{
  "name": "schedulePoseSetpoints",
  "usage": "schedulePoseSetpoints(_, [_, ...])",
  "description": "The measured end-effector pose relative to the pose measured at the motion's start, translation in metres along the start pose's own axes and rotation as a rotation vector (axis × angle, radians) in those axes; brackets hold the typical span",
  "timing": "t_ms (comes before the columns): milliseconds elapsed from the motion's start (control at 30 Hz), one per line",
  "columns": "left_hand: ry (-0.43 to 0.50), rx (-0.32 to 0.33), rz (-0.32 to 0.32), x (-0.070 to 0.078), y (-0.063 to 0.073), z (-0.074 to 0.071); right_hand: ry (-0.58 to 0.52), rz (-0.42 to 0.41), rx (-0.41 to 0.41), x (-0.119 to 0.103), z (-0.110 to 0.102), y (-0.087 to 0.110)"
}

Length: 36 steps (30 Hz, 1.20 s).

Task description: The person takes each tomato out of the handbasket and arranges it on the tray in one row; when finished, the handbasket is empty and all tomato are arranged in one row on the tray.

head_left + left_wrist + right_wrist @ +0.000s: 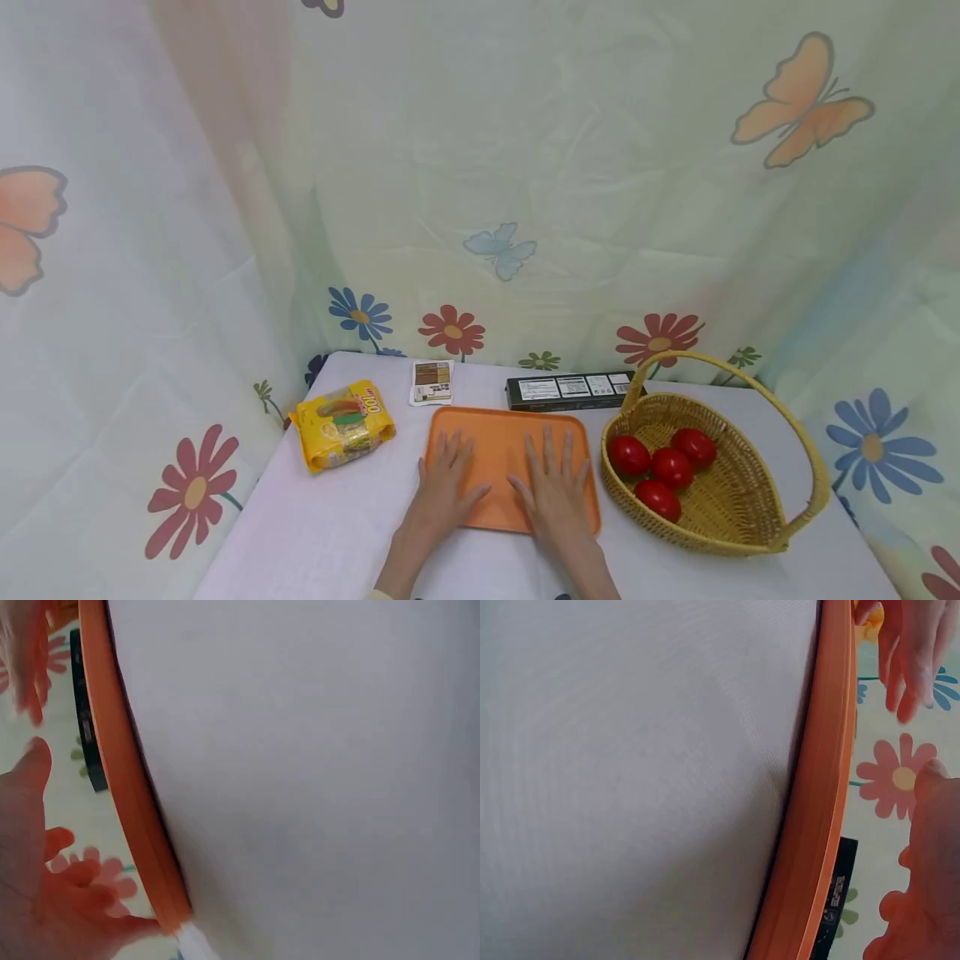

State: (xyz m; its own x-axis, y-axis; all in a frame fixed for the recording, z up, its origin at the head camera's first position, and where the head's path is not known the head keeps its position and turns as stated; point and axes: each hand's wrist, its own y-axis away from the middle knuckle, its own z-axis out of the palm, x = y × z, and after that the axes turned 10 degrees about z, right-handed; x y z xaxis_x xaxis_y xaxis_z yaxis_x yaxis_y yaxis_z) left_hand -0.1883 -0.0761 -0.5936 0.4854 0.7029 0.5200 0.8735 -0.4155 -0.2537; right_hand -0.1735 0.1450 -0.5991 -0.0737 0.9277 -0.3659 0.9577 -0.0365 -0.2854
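Note:
Both bare hands are over a shallow orange tray [497, 462], with fingers straight and spread, pointing away from me. My left hand [442, 493] covers the tray's left part and my right hand [557, 492] its right part; neither holds anything. Whether the palms press on the tray cannot be told. In the left wrist view the left hand [52, 877] shows past the tray's orange rim [124, 772]. The right wrist view shows the right hand [930, 892] beyond the rim [810, 795] too.
Right of the tray stands a wicker basket [738, 508] with a tall handle and several glossy red oval things [672, 468]. A long black box [573, 392] lies behind the tray, near a small brown-and-white packet [432, 383]. At left lies a yellow food bag [343, 425]. Patterned curtains surround the table.

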Motion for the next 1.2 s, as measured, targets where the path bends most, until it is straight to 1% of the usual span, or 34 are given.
schedulePoseSetpoints(67, [0.060,0.022,-0.031,-0.009,0.006,-0.007,-0.015,0.005,0.002,0.001,-0.001,0.001])
schedulePoseSetpoints(167, [0.156,0.051,-0.102,-0.024,0.015,-0.017,-0.054,0.009,0.002,0.001,-0.005,0.001])
schedulePoseSetpoints(233, [0.226,0.042,-0.150,-0.033,0.022,-0.023,-0.105,0.009,0.009,0.001,-0.008,0.001])
schedulePoseSetpoints(267, [0.257,0.025,-0.170,-0.037,0.025,-0.025,-0.132,0.010,0.011,0.002,-0.010,0.001])
schedulePoseSetpoints(333, [0.294,-0.046,-0.207,-0.045,0.033,-0.027,-0.205,0.018,0.013,0.002,-0.016,0.002])
schedulePoseSetpoints(400, [0.297,-0.124,-0.212,-0.050,0.040,-0.027,-0.264,0.034,0.014,0.003,-0.023,0.004])
schedulePoseSetpoints(433, [0.297,-0.152,-0.213,-0.052,0.042,-0.027,-0.288,0.040,0.010,0.003,-0.027,0.005])
schedulePoseSetpoints(500, [0.296,-0.190,-0.216,-0.054,0.046,-0.026,-0.337,0.046,0.017,0.003,-0.035,0.007])
schedulePoseSetpoints(533, [0.294,-0.196,-0.222,-0.054,0.047,-0.026,-0.352,0.044,0.021,0.004,-0.040,0.008])
schedulePoseSetpoints(633, [0.313,-0.175,-0.274,-0.052,0.044,-0.029,-0.366,0.010,0.036,0.003,-0.054,0.008])
schedulePoseSetpoints(733, [0.307,-0.180,-0.318,-0.050,0.042,-0.032,-0.370,-0.030,0.034,0.007,-0.069,0.008])
schedulePoseSetpoints(767, [0.307,-0.183,-0.325,-0.049,0.042,-0.032,-0.372,-0.055,0.040,0.011,-0.075,0.008])
schedulePoseSetpoints(867, [0.304,-0.187,-0.300,-0.049,0.043,-0.032,-0.407,-0.104,0.046,0.020,-0.095,0.007])
schedulePoseSetpoints(967, [0.306,-0.181,-0.282,-0.050,0.042,-0.033,-0.462,-0.120,0.048,0.026,-0.120,0.003])
schedulePoseSetpoints(1033, [0.303,-0.176,-0.271,-0.050,0.041,-0.035,-0.506,-0.107,0.033,0.030,-0.137,0.001])
schedulePoseSetpoints(1133, [0.316,-0.170,-0.290,-0.050,0.040,-0.036,-0.559,-0.092,-0.002,0.038,-0.159,-0.002])
schedulePoseSetpoints(1200, [0.321,-0.169,-0.299,-0.050,0.041,-0.035,-0.574,-0.082,-0.031,0.045,-0.171,-0.005])
